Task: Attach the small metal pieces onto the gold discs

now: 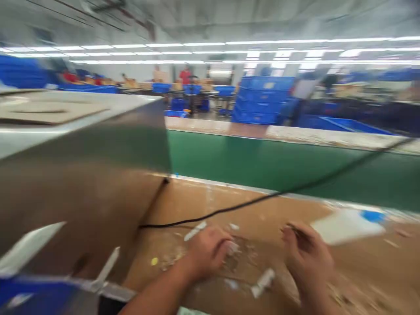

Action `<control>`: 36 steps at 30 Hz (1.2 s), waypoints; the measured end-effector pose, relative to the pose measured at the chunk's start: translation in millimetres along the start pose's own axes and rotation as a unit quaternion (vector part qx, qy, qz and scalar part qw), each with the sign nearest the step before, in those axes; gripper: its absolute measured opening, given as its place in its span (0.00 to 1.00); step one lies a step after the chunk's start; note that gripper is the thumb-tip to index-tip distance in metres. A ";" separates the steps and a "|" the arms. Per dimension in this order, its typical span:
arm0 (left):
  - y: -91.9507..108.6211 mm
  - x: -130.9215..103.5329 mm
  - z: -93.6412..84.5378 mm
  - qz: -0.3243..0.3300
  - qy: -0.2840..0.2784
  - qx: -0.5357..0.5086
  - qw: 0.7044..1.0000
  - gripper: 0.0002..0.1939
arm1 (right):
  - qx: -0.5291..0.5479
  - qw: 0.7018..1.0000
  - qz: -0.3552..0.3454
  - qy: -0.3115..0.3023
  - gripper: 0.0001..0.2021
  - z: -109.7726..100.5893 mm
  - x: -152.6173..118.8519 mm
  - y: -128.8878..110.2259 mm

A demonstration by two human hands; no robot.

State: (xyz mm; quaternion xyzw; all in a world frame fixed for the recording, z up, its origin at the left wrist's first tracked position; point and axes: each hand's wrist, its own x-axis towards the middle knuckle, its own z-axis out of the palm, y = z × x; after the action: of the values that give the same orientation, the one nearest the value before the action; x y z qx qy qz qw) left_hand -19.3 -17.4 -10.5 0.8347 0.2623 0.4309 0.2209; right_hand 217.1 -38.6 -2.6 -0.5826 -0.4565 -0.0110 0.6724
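My left hand [210, 250] is low over the brown work surface [262, 218], its fingers curled together. Whatever it may hold is hidden, and small pale scraps lie right beside its fingertips. To the right, my right hand [307, 256] is raised with thumb and fingers pinched; a small dark thing seems to show at the fingertips, too blurred to name. Between the hands lies a white piece [263, 282]. A white strip [195, 230] is just behind my left hand, and a small yellow disc [154, 261] rests left of it.
A large metal box [98, 175] stands at the left. One black cable [226, 211] crosses the surface toward the upper right. Beyond runs a green conveyor belt [229, 153]. A white sheet [348, 225] lies at right. Stacked blue crates [262, 100] and several people are farther back.
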 end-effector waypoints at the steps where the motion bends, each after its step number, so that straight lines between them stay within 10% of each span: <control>1: -1.3 3.4 -5.4 0.009 0.004 -0.003 1.000 0.10 | -0.034 0.998 -0.008 0.042 0.22 -24.2 3.5 -2.5; 8: -8.0 27.6 -16.3 0.116 -0.005 0.011 0.993 0.07 | -0.179 0.940 0.052 0.286 0.25 -148.7 20.4 5.0; 12: -10.1 28.8 -16.4 0.142 0.004 0.034 0.989 0.06 | -0.217 0.923 0.169 0.269 0.32 -200.2 -2.1 30.9; 17: -14.7 29.3 -15.7 0.146 -0.010 0.045 0.988 0.05 | -0.254 0.922 0.255 0.142 0.31 -197.2 -40.4 51.6; 23: -10.2 31.6 -13.1 0.134 0.013 0.020 0.991 0.06 | -0.358 0.923 0.141 -0.022 0.21 -192.6 -58.0 53.8; 36: -15.5 20.4 -8.9 0.062 0.021 0.019 0.998 0.07 | -0.437 0.891 0.126 -0.017 0.23 -192.3 -61.0 71.9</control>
State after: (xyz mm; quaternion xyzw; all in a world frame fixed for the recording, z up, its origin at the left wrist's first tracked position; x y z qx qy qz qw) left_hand -20.6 8.5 -2.7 0.8443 0.2225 0.4562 0.1719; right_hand 336.4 -199.6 -78.1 -0.8701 -0.3396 -0.1145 0.3383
